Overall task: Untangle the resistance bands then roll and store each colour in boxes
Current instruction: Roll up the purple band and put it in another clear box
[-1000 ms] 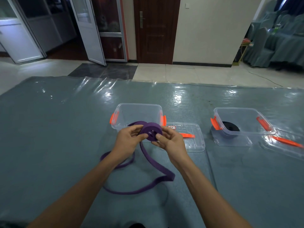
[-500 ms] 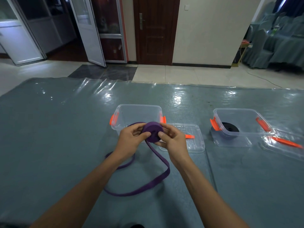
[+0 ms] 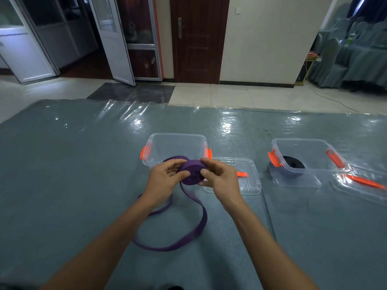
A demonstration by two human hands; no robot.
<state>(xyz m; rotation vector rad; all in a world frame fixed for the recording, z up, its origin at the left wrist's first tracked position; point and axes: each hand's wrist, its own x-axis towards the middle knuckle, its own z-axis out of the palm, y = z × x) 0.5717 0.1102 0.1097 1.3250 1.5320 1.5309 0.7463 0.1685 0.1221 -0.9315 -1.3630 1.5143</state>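
Tabletop [image 3: 62, 164]: grey-blue under a shiny clear cover, carrying everything here.
Tail [image 3: 194, 231]: loose end of the purple band [image 3: 159, 212] is lying in a loop on the tabletop, closest to the person, running up to the hands.
Roll [image 3: 191, 171]: the rest of the band is sitting wound in a fat coil, held up just in front of the left box.
Left hand [image 3: 165, 178]: grip is pinching the roll from its left side.
Right hand [image 3: 222, 177]: grip is pinching it from the right, fingers curling round it.
Left box [image 3: 178, 135]: clear with orange clips, standing open, lid [image 3: 249, 181] lying flat beside it.
Right box [image 3: 310, 141]: sitting well apart, open, holding a rolled black band [image 3: 293, 162]; second lid [image 3: 360, 187] lying to its right.
Door [image 3: 199, 38]: dark wood, way back.
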